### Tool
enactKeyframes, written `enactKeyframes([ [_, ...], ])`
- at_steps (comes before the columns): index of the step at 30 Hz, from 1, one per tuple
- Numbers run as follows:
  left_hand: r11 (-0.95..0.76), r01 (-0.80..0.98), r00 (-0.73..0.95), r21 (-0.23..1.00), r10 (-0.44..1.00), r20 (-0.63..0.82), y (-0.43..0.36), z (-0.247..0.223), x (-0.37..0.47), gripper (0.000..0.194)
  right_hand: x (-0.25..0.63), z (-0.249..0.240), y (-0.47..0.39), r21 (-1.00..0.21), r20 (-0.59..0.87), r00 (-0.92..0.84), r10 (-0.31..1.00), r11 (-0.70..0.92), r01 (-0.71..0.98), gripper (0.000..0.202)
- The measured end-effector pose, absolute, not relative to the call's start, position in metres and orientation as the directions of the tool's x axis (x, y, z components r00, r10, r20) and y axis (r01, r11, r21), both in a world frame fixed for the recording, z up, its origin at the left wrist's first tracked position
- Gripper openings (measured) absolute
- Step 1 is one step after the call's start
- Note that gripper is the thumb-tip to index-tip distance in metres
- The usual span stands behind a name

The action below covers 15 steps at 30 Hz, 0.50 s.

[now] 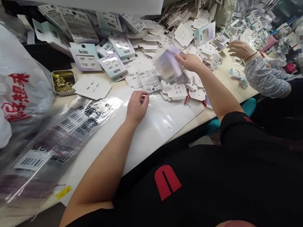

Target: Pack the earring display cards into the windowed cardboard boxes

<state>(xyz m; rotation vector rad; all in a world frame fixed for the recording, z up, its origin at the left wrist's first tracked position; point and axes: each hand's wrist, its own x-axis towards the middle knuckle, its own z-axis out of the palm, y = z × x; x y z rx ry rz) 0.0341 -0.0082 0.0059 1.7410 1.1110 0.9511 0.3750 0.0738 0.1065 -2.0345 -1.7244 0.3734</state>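
My right hand (190,63) grips the edge of a small purple-and-white earring box (169,65), blurred by motion, above a heap of earring cards. My left hand (137,107) rests over the white sheet (133,146) with its fingers curled in, and nothing shows in it. Just beyond it lies a white card with printed text (150,80). Several "kids" earring boxes, such as one standing box (85,57) and one tilted box (113,67), are beyond my left hand. Loose white cards with small earrings (177,90) lie below the held box.
A gold tray (64,81) of small metal pieces sits at left, beside a stack of white cards (93,86). Clear labelled plastic bags (66,133) and a white carrier bag (2,74) fill the left side. At right, a co-worker's hand (241,49) hovers near more cards.
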Motion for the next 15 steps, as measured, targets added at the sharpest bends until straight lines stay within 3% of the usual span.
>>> enactKeyframes([
  [4,-0.142,0.24,0.22,0.96,0.972,0.088,-0.004,0.006,0.036,0.015,0.369,0.105,0.056,-0.419,0.13,0.308,0.942,-0.229,0.878,0.046],
  [7,-0.073,0.191,0.183,0.979,0.982,0.038,-0.001,0.006,0.037,0.023,0.363,0.102,0.033,-0.474,0.241,0.323,0.915,-0.179,0.862,0.041],
  [12,-0.11,0.181,0.252,0.977,0.966,0.062,-0.001,0.005,0.041,0.026,0.305,0.082,-0.008,-0.491,0.255,-0.023,0.967,0.15,0.858,0.072],
  [15,-0.145,0.237,0.221,0.961,0.971,0.092,0.0,0.005,0.041,0.03,0.265,0.067,-0.026,-0.278,0.159,-0.173,0.972,0.212,0.937,0.09],
])
